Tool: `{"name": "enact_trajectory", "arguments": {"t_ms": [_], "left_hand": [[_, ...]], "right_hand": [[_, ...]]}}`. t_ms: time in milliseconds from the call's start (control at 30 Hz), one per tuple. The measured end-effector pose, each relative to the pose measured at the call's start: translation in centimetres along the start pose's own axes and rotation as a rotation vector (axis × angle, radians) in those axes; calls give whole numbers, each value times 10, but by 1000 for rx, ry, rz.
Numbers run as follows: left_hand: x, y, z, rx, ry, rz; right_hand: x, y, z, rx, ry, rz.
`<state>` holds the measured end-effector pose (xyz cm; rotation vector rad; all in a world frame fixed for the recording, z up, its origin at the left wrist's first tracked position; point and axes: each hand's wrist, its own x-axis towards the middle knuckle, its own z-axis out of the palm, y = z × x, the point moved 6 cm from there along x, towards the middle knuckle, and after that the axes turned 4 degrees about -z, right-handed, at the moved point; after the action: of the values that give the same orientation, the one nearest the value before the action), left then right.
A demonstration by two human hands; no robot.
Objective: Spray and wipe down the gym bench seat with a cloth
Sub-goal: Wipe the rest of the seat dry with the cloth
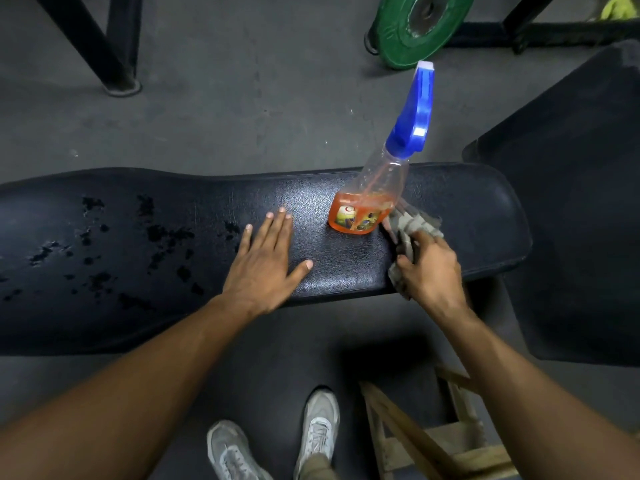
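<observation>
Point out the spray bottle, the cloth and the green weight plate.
spray bottle (360, 211), head view, on its orange lower body.
cloth (414, 225), head view, on the grey folds.
green weight plate (401, 32), head view, on its face.

Right hand (429, 268) covers part of the cloth (412, 226); bench seat (138, 306) runs off left edge.

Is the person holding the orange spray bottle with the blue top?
No, the orange spray bottle with the blue top stands alone on the black padded bench; the right hand grips a grey cloth.
</observation>
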<state>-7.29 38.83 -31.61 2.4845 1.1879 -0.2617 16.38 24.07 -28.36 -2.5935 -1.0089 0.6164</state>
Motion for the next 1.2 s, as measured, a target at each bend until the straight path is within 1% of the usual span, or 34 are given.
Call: {"name": "enact_trajectory", "arguments": {"t_ms": [167,233,300,400,567,633,700,767,800,867,900,967,1033,1100,1200], "left_hand": [[-9,-7,-3,-27,10,-14],[-15,-12,-5,-45,17,-24],[-23,-21,-5,-49,20,-43],[-39,-42,-7,-57,38,-100],[-69,-88,-12,-59,45,-188],[-81,-107,-14,-59,53,-215],[-91,-123,-16,-59,61,-240],[-99,-139,-18,-61,64,-266],[-103,-146,-20,-63,67,-277],[-110,-161,-22,-61,73,-299],[-113,-168,-23,-61,75,-309],[-118,-182,-24,-65,82,-328],[-123,-195,-25,-71,90,-337],[-128,-209,-25,-72,96,-344],[-134,-235,-28,-59,123,-368]], "right_hand": [[-41,4,7,121,-21,126],[-62,-4,17,224,-58,137],[-80,-22,25,324,-67,90],[-92,-55,31,434,0,15],[-89,-113,41,520,80,-136],[-85,-135,40,515,117,-204],[-79,-153,39,462,170,-255],[-73,-170,44,350,205,-299],[-70,-176,51,269,183,-300],[-66,-186,74,-11,97,-315],[-66,-190,86,-158,50,-344],[-72,-199,109,-303,-27,-450],[-75,-202,128,-354,-93,-535],[-68,-201,138,-371,-133,-539],[-59,-210,147,-296,-139,-527]]}}
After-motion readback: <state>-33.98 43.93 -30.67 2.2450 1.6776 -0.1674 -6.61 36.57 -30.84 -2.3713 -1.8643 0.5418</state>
